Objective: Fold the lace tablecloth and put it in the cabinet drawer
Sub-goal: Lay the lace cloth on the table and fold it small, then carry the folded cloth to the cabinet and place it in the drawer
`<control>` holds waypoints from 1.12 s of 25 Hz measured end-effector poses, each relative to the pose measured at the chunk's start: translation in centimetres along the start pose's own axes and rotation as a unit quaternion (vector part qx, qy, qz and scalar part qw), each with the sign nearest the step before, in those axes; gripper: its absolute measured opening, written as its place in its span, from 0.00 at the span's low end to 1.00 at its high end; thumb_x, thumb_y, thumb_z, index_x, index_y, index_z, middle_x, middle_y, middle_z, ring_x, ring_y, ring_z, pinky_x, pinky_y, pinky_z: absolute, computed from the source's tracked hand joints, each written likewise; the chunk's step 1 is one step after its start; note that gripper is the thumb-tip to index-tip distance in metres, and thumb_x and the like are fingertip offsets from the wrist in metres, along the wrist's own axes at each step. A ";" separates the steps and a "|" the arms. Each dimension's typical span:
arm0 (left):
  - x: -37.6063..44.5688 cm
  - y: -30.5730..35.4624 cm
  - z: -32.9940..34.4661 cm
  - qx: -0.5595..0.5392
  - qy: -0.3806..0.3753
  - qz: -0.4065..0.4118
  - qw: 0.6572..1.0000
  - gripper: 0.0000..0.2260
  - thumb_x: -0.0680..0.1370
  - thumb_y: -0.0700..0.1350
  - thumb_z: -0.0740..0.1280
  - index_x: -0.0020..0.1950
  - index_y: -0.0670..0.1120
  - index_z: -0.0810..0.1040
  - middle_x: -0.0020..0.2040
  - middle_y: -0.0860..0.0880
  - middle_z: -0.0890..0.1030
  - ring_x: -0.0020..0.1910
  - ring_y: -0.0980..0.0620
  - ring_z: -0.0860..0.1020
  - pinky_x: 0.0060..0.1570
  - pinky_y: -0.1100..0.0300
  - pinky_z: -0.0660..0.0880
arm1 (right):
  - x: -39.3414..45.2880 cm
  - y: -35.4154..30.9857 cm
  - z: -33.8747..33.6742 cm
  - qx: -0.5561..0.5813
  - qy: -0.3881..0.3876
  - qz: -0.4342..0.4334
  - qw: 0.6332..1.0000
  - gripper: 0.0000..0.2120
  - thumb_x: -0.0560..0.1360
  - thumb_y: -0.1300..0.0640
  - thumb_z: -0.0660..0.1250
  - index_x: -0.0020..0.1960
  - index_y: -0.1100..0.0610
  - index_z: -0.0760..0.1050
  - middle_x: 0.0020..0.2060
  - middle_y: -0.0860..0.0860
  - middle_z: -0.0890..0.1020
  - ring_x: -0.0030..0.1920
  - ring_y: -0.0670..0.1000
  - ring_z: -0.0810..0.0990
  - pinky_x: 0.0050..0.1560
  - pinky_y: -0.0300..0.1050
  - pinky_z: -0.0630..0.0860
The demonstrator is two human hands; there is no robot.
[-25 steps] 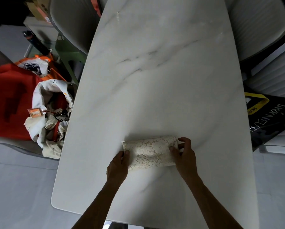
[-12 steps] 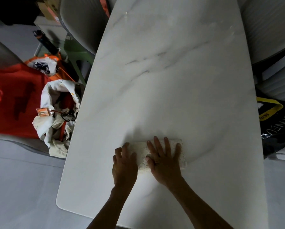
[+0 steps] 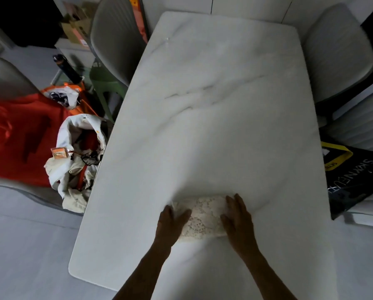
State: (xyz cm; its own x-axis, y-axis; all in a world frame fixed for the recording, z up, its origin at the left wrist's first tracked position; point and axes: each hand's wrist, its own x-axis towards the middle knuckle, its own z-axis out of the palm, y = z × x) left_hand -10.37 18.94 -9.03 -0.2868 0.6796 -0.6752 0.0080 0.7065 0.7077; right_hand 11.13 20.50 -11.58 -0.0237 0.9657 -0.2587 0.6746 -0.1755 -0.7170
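Observation:
The cream lace tablecloth [image 3: 204, 216] lies folded into a small rectangle on the white marble table [image 3: 224, 118], near the front edge. My left hand [image 3: 172, 221] lies flat on its left end, fingers spread. My right hand [image 3: 237, 218] rests flat on its right end, palm down. Both hands press on the cloth without gripping it. No cabinet or drawer is in view.
Grey chairs stand at the table's far left [image 3: 114, 37] and far right [image 3: 337, 50]. Left of the table lie a white cloth bag [image 3: 77, 156], orange fabric [image 3: 18, 139] and a dark bottle [image 3: 67, 68]. A black bag [image 3: 358, 176] sits on the right.
One second ago both hands pinched the cloth's ends. Half a second ago they pressed close together on it. Now they have slid apart to its two ends, flat.

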 end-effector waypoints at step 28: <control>-46.0 -31.4 -64.2 -0.343 0.503 0.131 0.782 0.15 0.81 0.37 0.58 0.56 0.54 0.79 0.51 0.65 0.79 0.49 0.63 0.75 0.46 0.61 0.68 | -47.9 -53.1 40.3 0.126 -0.486 -0.247 0.829 0.11 0.78 0.62 0.65 0.50 0.48 0.81 0.46 0.40 0.84 0.47 0.38 0.79 0.44 0.23 0.69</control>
State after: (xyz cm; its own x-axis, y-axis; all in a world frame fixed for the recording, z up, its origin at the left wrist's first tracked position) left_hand -58.91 -47.17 13.19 -0.9731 0.0407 -0.2267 -0.2240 0.0618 0.9726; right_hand -53.28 -24.16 12.87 -0.9171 0.3424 -0.2044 0.2328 0.0436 -0.9715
